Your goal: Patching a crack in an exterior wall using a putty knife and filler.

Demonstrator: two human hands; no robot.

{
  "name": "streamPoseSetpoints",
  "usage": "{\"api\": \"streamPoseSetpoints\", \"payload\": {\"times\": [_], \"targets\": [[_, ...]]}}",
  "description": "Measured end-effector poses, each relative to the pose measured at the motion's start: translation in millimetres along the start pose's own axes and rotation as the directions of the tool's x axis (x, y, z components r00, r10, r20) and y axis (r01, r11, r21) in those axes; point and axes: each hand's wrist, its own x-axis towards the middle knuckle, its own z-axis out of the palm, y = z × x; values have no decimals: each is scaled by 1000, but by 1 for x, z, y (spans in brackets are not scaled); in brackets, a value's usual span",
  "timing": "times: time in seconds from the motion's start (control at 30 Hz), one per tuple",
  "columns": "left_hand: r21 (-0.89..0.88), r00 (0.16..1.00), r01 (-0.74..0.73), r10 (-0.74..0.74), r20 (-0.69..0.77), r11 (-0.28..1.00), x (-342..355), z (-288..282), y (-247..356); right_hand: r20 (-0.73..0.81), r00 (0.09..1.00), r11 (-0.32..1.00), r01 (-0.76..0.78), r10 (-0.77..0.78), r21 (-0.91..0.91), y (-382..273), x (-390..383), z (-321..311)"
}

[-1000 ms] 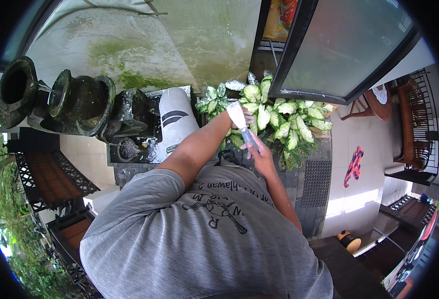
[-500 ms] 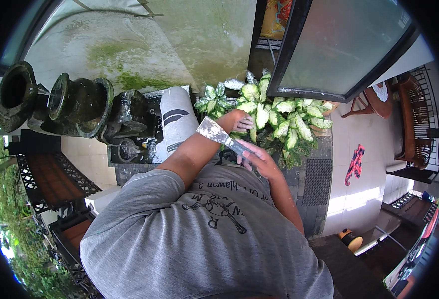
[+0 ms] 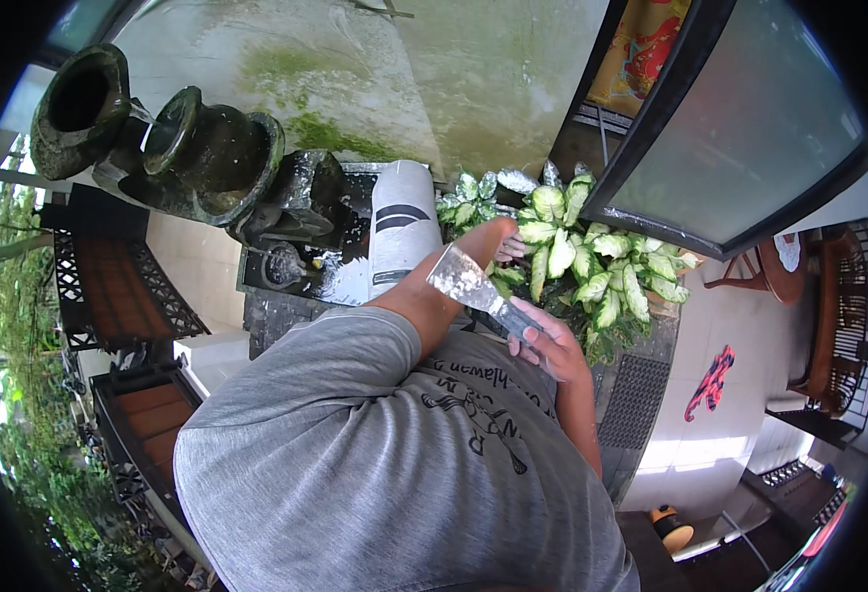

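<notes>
My right hand [image 3: 557, 350] is closed around the grey handle of a putty knife [image 3: 466, 281], in front of my grey shirt. Its wide metal blade points up and left, spotted with white residue, and overlaps my left forearm in the picture. My left arm reaches forward from its sleeve, and my left hand [image 3: 509, 247] hangs bent at the wrist beside the leafy plants. Its whitened fingers look loosely apart with nothing seen in them; part of that hand is hidden. Just left of it stands a pale bag [image 3: 402, 222] with dark stripes.
At the left is a dark stone fountain [image 3: 207, 158] of stacked pots, with splashed white material around its base. Variegated plants [image 3: 592, 257] grow ahead, below an open glass door panel [image 3: 740, 128]. A mossy wall [image 3: 355, 79] stands behind. A red patterned cloth [image 3: 712, 383] lies on the right-hand floor.
The whole view has swung, so the surroundings appear farther right. My right hand keeps its hold on the putty knife, and my left hand stays bent near the plants.
</notes>
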Motion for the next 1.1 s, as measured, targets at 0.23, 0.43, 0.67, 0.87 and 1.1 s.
{"api": "streamPoseSetpoints", "payload": {"times": [0.23, 0.43, 0.67, 0.87, 1.1], "targets": [[-368, 968, -151, 212, 131, 918, 41, -33, -7, -501, 862, 987, -13, -71, -163, 41, 20, -15], [-466, 985, -63, 130, 114, 883, 3, -77, -4, -260, 964, 969, -5, -61, -246, -9, 11, 31], [-599, 994, 11, 54, 91, 800, -20, -84, 35, -386, 910, 957, 38, -152, -289, -15, 7, 33], [-288, 958, -101, 16, -286, 952, -30, -86, 103, -462, 864, 718, -190, -203, -670, -1, 20, 10], [507, 314, 415, 404, -859, 756, -17, 11, -13, -180, 984, 946, -45, -14, -321, -27, 5, 31]]}}
